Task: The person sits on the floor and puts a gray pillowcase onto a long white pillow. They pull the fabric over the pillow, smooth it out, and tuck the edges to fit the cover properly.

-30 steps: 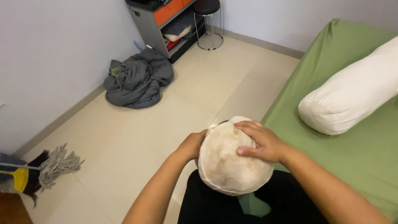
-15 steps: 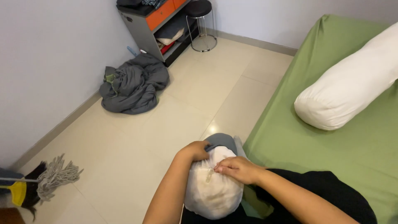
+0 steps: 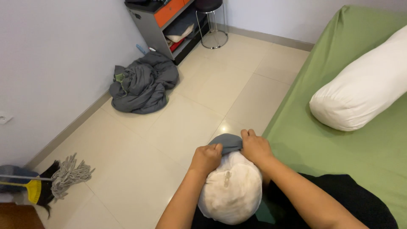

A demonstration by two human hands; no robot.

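Note:
A stained white bolster pillow (image 3: 231,191) stands on end against my lap. Over its far end sits a grey pillowcase (image 3: 227,142). My left hand (image 3: 206,158) grips the left edge of that grey cloth. My right hand (image 3: 255,147) grips its right edge. Both fists are closed on the fabric, on either side of the pillow's top. The rest of the pillowcase is hidden behind my hands and the pillow.
A bed with a green sheet (image 3: 339,144) runs along the right, with a long white bolster (image 3: 360,89) on it. A heap of grey cloth (image 3: 142,82) lies on the tiled floor by the wall. A mop (image 3: 63,176) and broom lie lower left. A grey shelf (image 3: 169,21) and a stool (image 3: 212,21) stand at the back.
The pillow has swung down from lying across my lap to standing on end. Both hands moved from its flat side to its far end, now gripping the grey cloth.

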